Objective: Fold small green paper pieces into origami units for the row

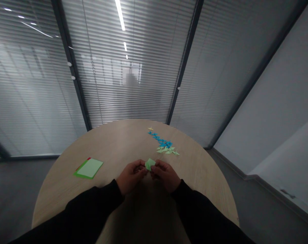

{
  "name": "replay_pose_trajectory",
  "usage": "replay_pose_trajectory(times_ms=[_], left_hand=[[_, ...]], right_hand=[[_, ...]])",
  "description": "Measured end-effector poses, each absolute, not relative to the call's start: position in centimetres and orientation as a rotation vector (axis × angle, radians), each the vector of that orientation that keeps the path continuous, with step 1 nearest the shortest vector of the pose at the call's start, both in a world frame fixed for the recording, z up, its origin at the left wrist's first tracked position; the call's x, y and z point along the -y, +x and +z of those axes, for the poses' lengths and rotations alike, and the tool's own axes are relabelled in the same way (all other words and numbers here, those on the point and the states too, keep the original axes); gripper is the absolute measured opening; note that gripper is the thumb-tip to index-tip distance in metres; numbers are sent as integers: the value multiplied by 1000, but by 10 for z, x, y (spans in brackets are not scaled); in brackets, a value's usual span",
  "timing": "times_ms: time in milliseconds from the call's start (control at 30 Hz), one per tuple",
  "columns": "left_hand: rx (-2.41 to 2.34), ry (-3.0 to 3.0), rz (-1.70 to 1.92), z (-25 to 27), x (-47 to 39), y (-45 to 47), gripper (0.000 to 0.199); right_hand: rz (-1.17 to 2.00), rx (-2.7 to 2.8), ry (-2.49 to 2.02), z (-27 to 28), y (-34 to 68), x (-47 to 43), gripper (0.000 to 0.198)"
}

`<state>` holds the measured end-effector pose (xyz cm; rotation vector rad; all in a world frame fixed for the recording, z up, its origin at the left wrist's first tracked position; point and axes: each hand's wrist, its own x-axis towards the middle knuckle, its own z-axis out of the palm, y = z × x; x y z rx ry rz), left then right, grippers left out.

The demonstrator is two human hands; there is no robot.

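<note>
Before slatted blinds (133,105), on a round table (207,174), paper sheets (90,167) at lower left of frame. At lower centre, green paper (150,163) pinched between left hand (129,175) and right hand (168,175), apparently mid-fold, next probably calling for a firm crease. Right of centre, small blue pieces (166,143) and pale green pieces (168,150).

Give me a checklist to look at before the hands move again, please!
1. Left hand on the folded green paper: ok, fingers at its edge.
2. Right hand on it too: ok, at the other side.
3. Blue folded pieces clear of the hands: ok, farther back on the table.
4. Flat paper stack out of the way: ok, off to the left.
5. Creases neat: cannot tell, too small.
</note>
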<state>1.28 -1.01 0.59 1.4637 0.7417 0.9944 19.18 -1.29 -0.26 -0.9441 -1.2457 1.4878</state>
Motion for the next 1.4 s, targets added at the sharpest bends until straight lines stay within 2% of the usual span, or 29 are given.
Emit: replay_pose_trajectory(times_ms=[200,333,467,567,1000,1200,1400], left_hand=[[-744,1454,974,6,11,11,33],[-819,1437,990,5,12,14,35],[-828,1438,1050,5,13,17,36],[-828,1457,1084,5,13,18,33],[-880,1482,1077,10,15,17,27],[-949,1561,1076,9,14,15,27],[-959,1550,1073,4,12,15,32]], right_hand=[[1442,1343,-952,0,190,15,40],[1208,1321,-967,5,188,18,40],[947,1498,-1008,8,188,21,25],[858,1588,-1021,8,188,22,19],[460,1774,-1003,11,187,24,13],[407,1737,-1009,12,184,26,6],[667,1569,-1072,6,184,24,17]])
